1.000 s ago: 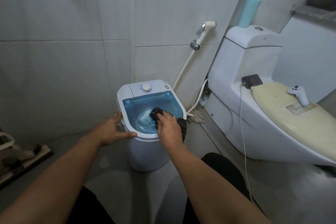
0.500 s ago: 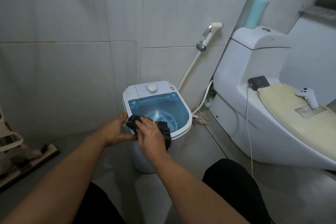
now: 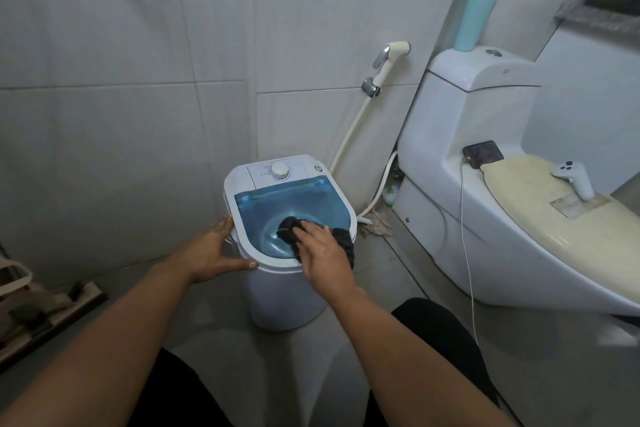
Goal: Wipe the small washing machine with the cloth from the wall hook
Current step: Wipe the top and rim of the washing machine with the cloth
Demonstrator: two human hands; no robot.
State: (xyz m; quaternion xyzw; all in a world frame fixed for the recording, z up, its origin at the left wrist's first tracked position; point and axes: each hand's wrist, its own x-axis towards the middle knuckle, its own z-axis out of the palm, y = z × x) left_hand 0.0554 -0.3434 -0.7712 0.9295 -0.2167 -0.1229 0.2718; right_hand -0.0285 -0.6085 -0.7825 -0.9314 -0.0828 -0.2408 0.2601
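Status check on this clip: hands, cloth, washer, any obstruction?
Left hand flat on washer rim, bracing. Right hand pressing dark cloth on blue lid. Nothing in the way.

We can read no text, brand, number or sign anywhere in this bathroom scene. The control panel on top of the small washing machine has faint markings around its dial, and the toilet tank carries a tiny mark on its lid edge. Both are too small and blurred for us to make out.
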